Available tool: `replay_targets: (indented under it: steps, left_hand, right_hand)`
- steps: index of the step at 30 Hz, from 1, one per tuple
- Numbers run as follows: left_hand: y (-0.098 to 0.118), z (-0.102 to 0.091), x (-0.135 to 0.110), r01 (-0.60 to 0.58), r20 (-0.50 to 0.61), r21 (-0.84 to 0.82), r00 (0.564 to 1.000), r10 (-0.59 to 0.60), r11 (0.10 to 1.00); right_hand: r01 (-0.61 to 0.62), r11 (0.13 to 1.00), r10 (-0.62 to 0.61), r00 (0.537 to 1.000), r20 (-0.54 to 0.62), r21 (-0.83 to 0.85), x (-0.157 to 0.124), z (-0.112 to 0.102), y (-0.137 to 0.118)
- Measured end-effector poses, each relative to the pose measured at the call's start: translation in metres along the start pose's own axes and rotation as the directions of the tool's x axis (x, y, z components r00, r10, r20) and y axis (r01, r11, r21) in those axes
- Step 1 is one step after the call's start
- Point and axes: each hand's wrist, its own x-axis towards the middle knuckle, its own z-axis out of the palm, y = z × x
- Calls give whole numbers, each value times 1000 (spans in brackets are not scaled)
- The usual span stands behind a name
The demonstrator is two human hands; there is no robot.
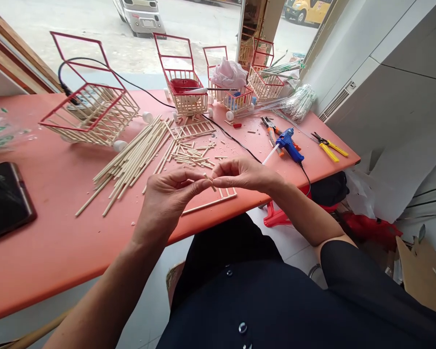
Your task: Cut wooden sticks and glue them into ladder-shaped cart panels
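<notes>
A short wooden stick (213, 187) is pinched between the fingertips of my left hand (172, 191) and my right hand (240, 173), which meet above the front edge of the table. Both hands are closed on it. Below them lies a partly built stick frame (218, 199), half covered by my hands. Just beyond is a scatter of short cut sticks (192, 154). Left of that, long wooden sticks (136, 157) lie in a loose pile. A small ladder-like stick panel (192, 130) rests behind the short pieces.
On the orange table (58, 232) stand several stick carts with red rims, such as the left cart (90, 118). To the right lie a blue glue gun (289, 145) with its cord, pliers (271, 131) and yellow-handled cutters (329, 146). A black phone (7, 201) lies at the left.
</notes>
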Motion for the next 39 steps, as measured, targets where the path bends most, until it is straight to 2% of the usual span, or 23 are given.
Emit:
replay_targets:
  steps: [4,9,11,13,15,18,21,24,26,28,31,34,36,39]
  left_hand:
    - [1,5,0,24,28,-84,999,-21,996]
    - [1,7,-4,85,30,-175,996,-81,981]
    - [0,-1,-4,101,28,-99,995,-99,990]
    - [-2,-13,0,73,25,102,997,-76,992]
    - [-7,-24,9,-39,64,385,998,16,922]
    - [-19,-33,25,-236,203,649,970,134,723]
    - [-31,-32,39,-352,355,759,929,106,548]
    - [-37,-28,44,-415,432,780,899,77,468]
    - [-37,-26,44,-432,445,773,891,88,464]
    - [-35,-26,43,-410,414,770,904,106,489]
    - [-25,-27,42,-316,312,757,944,109,572]
    - [-10,-26,41,-233,252,723,965,65,650]
    - [1,-24,39,-196,246,735,969,14,649]
    - [14,-21,36,-159,240,793,969,-62,589]
  right_hand:
    - [10,997,-13,999,49,74,5,1,0]
    - [69,995,-73,996,46,73,6,3,1]
    - [83,994,-83,997,3,69,1,2,1]
    - [84,995,-79,994,-71,59,-5,0,1]
    - [66,997,-59,989,-138,39,-12,-3,3]
    - [38,999,-41,978,-205,-21,-18,-4,8]
    - [27,991,-61,964,-260,-133,-20,-2,13]
    - [22,969,-99,947,-306,-246,-21,2,15]
    - [4,957,-105,936,-336,-289,-22,6,14]
    - [-16,951,-102,926,-364,-309,-24,11,12]
    - [-47,944,-97,906,-412,-327,-25,18,9]
    - [-48,932,-126,886,-446,-358,-23,25,11]
    - [-25,917,-171,877,-449,-399,-20,30,14]
    - [-36,869,-223,863,-454,-494,-16,38,20]
